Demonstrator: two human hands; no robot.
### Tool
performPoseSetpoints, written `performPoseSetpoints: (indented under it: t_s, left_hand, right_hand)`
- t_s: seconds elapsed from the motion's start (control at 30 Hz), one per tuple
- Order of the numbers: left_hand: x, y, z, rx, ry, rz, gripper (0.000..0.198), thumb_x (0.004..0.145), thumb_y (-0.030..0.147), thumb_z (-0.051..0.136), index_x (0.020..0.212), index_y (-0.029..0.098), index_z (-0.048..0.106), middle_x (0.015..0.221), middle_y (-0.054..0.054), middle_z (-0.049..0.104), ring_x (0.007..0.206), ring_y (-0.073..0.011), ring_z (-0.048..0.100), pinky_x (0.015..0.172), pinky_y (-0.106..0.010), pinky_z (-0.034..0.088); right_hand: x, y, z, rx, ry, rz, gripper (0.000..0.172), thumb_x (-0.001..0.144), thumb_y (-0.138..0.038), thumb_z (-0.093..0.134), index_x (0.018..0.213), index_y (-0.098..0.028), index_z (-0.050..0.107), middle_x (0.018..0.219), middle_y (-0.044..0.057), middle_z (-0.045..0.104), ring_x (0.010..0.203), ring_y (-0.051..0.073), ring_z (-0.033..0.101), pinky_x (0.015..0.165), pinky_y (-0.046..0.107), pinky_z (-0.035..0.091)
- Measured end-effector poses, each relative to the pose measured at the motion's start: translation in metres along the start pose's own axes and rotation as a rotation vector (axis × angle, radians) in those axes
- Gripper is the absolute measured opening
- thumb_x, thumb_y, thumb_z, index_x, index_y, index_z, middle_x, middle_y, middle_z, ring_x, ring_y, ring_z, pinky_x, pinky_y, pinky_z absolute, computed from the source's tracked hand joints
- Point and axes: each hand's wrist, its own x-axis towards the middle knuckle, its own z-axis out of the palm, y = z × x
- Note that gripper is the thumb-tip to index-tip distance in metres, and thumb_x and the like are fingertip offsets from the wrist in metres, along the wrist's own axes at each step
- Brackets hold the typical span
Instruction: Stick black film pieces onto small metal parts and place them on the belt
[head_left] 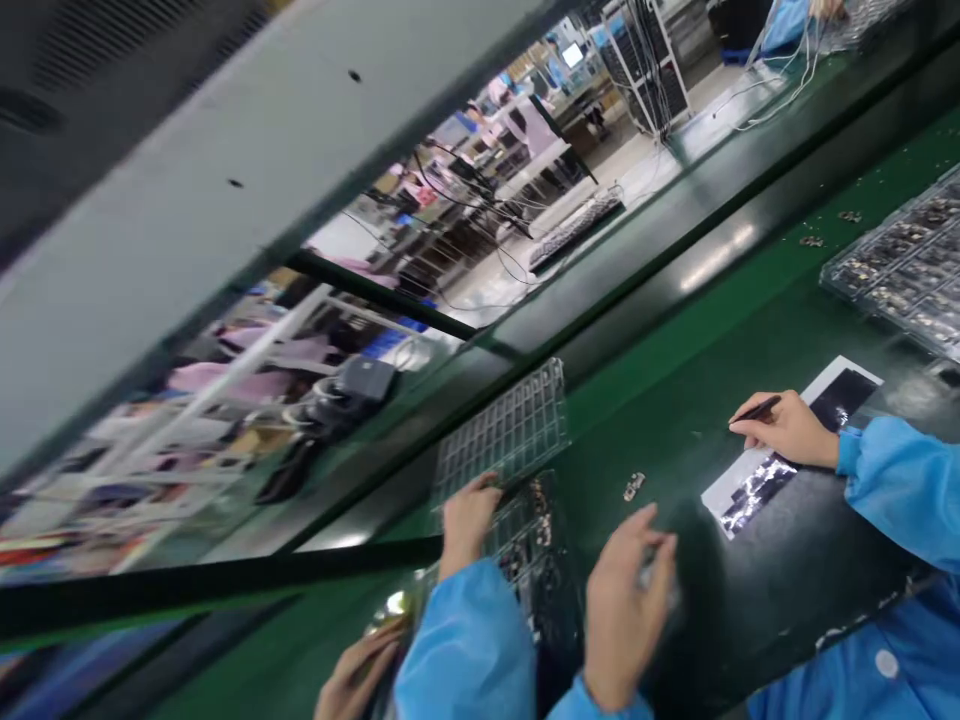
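Note:
The view is strongly tilted. My left hand (469, 522) rests on a clear plastic tray with a grid of cells (502, 430), beside a second tray holding small metal parts (536, 545). My right hand (628, 610) curls around a small silvery item (651, 575), which is blurred. A loose metal part (634, 486) lies on the green bench mat (712, 350) just above my right hand. To the right, a co-worker's hand (784, 430) in a blue sleeve holds a black pen (756, 408) over a printed sheet (750, 482).
A tray of metal parts (907, 265) and loose parts (847, 215) lie up the bench. Another hand (360, 675) shows at the lower left. A raised dark rail (660, 320) runs along the bench, with cables, racks and other workstations beyond.

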Motion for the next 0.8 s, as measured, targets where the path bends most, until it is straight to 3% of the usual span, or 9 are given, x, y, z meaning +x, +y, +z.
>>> performPoseSetpoints:
  t_s: [0.1,0.23,0.33,0.43,0.5,0.67,0.8]
  left_hand:
    - [-0.030,0.040,0.032,0.012,-0.134,0.220,0.010,0.083,0.021,0.051,0.082,0.022,0.061,0.115,-0.008,0.063,0.102,-0.0232,0.058,0.085,-0.040,0.050]
    - [-0.044,0.064,0.058,0.029,-0.096,0.300,0.013,0.085,0.017,0.048,0.079,0.022,0.058,0.115,-0.009,0.063,0.079,-0.0204,0.059,0.067,-0.036,0.051]
    - [-0.042,0.063,0.066,0.029,-0.066,0.269,0.013,0.085,0.023,0.049,0.078,0.024,0.059,0.116,-0.008,0.062,0.073,-0.0188,0.059,0.060,-0.033,0.050]
    - [-0.035,0.057,0.071,0.013,-0.064,0.231,0.017,0.088,0.033,0.047,0.086,0.024,0.062,0.111,-0.008,0.062,0.079,-0.0157,0.059,0.067,-0.030,0.050]
    - [-0.032,0.055,0.075,0.018,-0.081,0.217,0.022,0.088,0.037,0.046,0.093,0.022,0.061,0.110,-0.008,0.061,0.082,-0.0149,0.059,0.069,-0.030,0.050]
    - [-0.025,0.058,0.078,0.055,-0.119,0.202,0.018,0.087,0.032,0.046,0.076,0.023,0.056,0.117,-0.010,0.061,0.073,-0.0199,0.057,0.053,-0.030,0.046]
    - [-0.022,0.061,0.075,0.109,-0.135,0.208,0.012,0.085,0.021,0.047,0.075,0.023,0.052,0.117,-0.008,0.062,0.068,-0.0206,0.055,0.051,-0.032,0.045]
  right_hand:
    - [-0.011,0.004,-0.017,-0.042,0.054,0.004,0.032,0.067,-0.042,0.070,0.076,-0.011,0.064,0.054,0.002,0.061,0.050,0.015,0.062,0.047,0.024,0.050]
    - [-0.015,-0.008,-0.023,-0.062,0.065,-0.033,0.031,0.067,-0.040,0.070,0.076,-0.011,0.063,0.056,0.002,0.062,0.051,0.014,0.062,0.049,0.025,0.051]
    - [-0.012,-0.023,-0.015,-0.076,-0.110,0.002,0.031,0.066,-0.038,0.071,0.079,-0.011,0.060,0.055,0.001,0.061,0.049,0.013,0.061,0.047,0.024,0.050]
    - [-0.005,-0.028,-0.004,-0.087,-0.364,0.137,0.033,0.063,-0.035,0.074,0.077,-0.012,0.056,0.049,-0.003,0.058,0.045,0.012,0.059,0.041,0.020,0.046]
    - [0.001,-0.024,0.001,-0.103,-0.465,0.206,0.032,0.063,-0.035,0.074,0.073,-0.012,0.054,0.044,-0.004,0.055,0.043,0.011,0.058,0.039,0.019,0.045]
    - [0.008,-0.010,0.004,-0.117,-0.498,0.267,0.032,0.062,-0.033,0.074,0.073,-0.012,0.052,0.043,-0.005,0.054,0.041,0.011,0.057,0.039,0.018,0.044]
    - [0.007,-0.012,0.004,-0.112,-0.491,0.317,0.029,0.062,-0.030,0.074,0.073,-0.013,0.052,0.048,-0.005,0.055,0.043,0.010,0.058,0.040,0.017,0.045]
